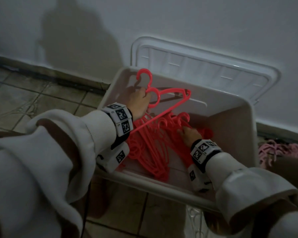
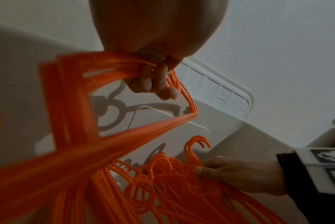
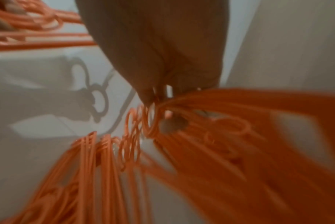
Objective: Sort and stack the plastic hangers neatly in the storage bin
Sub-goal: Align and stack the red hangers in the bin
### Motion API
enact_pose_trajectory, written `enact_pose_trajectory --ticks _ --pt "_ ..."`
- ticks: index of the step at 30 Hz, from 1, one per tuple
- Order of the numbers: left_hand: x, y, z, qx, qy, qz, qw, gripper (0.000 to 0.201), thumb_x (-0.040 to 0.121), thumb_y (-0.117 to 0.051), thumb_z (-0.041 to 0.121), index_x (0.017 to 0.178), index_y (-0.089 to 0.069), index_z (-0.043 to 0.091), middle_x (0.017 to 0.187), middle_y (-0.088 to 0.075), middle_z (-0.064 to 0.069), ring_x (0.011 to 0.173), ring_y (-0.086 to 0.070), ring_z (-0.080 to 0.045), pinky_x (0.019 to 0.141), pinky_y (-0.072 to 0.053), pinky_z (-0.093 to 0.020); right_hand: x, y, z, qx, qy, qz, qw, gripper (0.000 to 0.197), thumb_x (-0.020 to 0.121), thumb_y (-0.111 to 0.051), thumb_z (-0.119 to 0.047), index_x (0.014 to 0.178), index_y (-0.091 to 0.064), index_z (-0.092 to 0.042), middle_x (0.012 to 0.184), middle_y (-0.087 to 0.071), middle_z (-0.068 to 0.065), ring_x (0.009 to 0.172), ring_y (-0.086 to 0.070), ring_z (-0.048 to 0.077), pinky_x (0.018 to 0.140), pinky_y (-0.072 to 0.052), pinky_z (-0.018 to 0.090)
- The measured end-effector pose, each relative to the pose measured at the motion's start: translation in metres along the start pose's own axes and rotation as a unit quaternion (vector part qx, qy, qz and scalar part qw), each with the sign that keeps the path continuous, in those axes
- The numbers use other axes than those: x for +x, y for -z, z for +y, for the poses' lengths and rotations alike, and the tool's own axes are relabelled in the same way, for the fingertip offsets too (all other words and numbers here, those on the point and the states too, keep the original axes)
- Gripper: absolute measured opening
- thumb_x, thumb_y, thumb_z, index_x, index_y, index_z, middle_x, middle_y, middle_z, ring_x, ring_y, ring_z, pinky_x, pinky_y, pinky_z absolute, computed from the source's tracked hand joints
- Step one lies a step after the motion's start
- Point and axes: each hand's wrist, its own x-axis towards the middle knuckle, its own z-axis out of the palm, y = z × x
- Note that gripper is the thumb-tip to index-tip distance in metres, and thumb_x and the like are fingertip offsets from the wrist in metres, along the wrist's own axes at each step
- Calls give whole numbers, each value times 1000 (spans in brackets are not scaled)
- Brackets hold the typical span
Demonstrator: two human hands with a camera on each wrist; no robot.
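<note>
Both hands are down inside the white storage bin. The left hand grips a raised bundle of coral hangers near the far wall; the right hand pinches the loose pile on the floor. The right end lies bare.

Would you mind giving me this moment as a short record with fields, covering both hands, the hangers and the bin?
left hand: left hand grips a bundle of red hangers near the neck, raised over the bin
right hand: right hand grips the hooks of the hanger pile
pile: lies on the bin floor, hooks fanned and uneven
storage bin: white storage bin, open, on a tiled floor
lid: lid leans against the wall behind the bin
outside bin: pale pink hangers on the floor, right of the bin
</note>
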Motion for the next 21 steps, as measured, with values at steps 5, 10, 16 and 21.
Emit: enact_pose_trajectory --ticks 5,10,16,21 --pt "-5 -1 5 3 -20 0 1000 30 99 -34 18 111 -54 1 75 -52 -5 56 -47 -13 42 -34 -10 -12 6 6 -72 -31 14 997 31 97 -36 -8 121 -53 2 122 -57 22 114 -56 34 91 -45 38" --pt "-11 -1 8 5 -29 -26 999 30 98 -32 19 111 -54 4 77 -58 -7 75 -58 -27 67 -43 -29 -21 24 11 -57 -43 31 997 31 97 -38 -12 120 -55 -1 119 -59 24 112 -56 37 91 -46 38" --pt "-10 0 17 6 -31 -9 999 33 100 -30 20 110 -55 1 77 -59 -10 79 -60 -30 65 -42 -28 -46 56 6 -115 58 76 989 35 98 -37 -35 124 -53 -18 115 -62 17 107 -59 32 88 -46 38" --pt "-11 1 22 15 -29 8 999 35 99 -29 21 109 -55 -1 101 -66 -24 96 -60 -36 88 -45 -43 -67 78 -7 -320 52 106 940 32 99 -34 -25 116 -61 -19 120 -63 4 113 -58 23 89 -45 33"
